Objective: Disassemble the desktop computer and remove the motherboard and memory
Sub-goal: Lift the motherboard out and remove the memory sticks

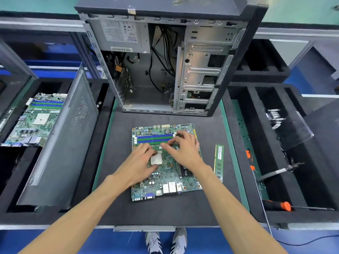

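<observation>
Motherboard [34, 120], a second one, lying in the foam tray [102, 92] at far left, partly behind a leaning grey side panel [60, 140]. Open computer case [165, 57] standing at the back of the dark mat [211, 189], with a white label on the power supply [119, 36], print too small to read. Task's motherboard [165, 173] flat on the mat in front of the case, no legible writing on it. Left hand [139, 165] resting on the board beside the silver processor [156, 159], fingers loosely curled, gripping nothing visible. Right hand [183, 149] spread over the board, fingertips [164, 145] touching near the blue and green memory slots [154, 138]. Memory stick [219, 162] lying on the mat just right of the board, sticker unreadable. Orange-handled screwdriver [278, 206] in the right foam tray.
</observation>
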A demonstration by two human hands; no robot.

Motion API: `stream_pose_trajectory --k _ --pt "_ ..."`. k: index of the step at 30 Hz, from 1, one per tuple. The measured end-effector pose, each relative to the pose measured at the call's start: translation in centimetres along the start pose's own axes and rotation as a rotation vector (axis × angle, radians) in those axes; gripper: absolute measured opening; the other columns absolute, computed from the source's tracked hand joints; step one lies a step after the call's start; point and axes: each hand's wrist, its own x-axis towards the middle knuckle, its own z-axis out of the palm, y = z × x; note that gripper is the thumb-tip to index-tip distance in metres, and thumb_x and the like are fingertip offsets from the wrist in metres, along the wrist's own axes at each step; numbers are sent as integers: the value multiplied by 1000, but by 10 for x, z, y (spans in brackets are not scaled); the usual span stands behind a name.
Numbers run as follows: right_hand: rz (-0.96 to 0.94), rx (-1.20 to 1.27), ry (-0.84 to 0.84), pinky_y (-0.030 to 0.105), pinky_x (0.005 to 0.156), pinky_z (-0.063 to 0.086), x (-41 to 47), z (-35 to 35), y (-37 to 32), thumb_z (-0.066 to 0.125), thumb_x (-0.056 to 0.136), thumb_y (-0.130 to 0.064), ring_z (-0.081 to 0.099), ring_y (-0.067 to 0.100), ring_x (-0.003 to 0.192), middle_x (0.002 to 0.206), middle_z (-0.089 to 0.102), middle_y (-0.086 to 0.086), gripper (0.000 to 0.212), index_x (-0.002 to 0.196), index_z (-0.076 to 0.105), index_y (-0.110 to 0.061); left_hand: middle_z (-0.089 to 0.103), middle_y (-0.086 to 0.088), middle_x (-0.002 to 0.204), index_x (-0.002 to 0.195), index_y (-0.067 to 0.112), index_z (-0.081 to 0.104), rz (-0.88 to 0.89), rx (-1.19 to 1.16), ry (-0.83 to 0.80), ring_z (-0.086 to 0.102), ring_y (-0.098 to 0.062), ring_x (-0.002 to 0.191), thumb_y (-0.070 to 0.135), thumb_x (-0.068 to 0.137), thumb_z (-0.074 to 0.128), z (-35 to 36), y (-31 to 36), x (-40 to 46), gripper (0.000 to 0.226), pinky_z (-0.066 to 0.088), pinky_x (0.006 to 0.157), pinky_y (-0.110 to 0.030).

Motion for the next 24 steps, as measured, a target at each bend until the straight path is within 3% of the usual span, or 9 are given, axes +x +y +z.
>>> stream_pose_trajectory --k 5,11,15,17,20,24 --pt "1 28 0 41 117 7 -1 0 2 59 83 -73 23 12 141 144 42 -10 39 92 71 -37 50 9 102 106 18 59 3 -71 -49 42 -10 100 37 77 69 -7 -2 12 37 45 88 -29" --pt "7 34 1 42 118 6 0 0 2 61 82 -73 23 12 141 144 42 -10 39 93 72 -37 52 11 99 103 20 61 -15 -147 -31 44 -9 97 34 74 73 -5 -7 12 34 43 87 -24" --pt "3 46 0 41 117 6 0 -1 2 61 81 -73 23 12 141 145 42 -10 39 93 72 -37 52 15 80 79 24 57 8 -189 -6 45 -4 82 21 77 68 -1 3 7 13 41 76 -24" --pt "2 47 -1 41 117 6 -1 -1 2 61 81 -73 23 12 142 145 41 -10 40 93 72 -37 51 14 87 88 23 56 -35 -225 -5 44 -4 87 23 77 66 0 4 6 15 41 76 -21" --pt "6 47 -3 40 117 5 -1 -1 2 60 81 -74 23 11 142 145 41 -11 40 93 72 -37 45 10 104 107 20 54 -26 -99 -78 38 -8 99 32 75 67 -2 -1 12 37 39 86 -22" --pt "13 42 1 41 118 6 -1 0 1 61 81 -74 23 11 142 145 41 -10 39 93 72 -38 42 7 101 105 17 54 -28 22 -110 35 -11 96 36 74 66 -3 3 20 39 39 86 -26"
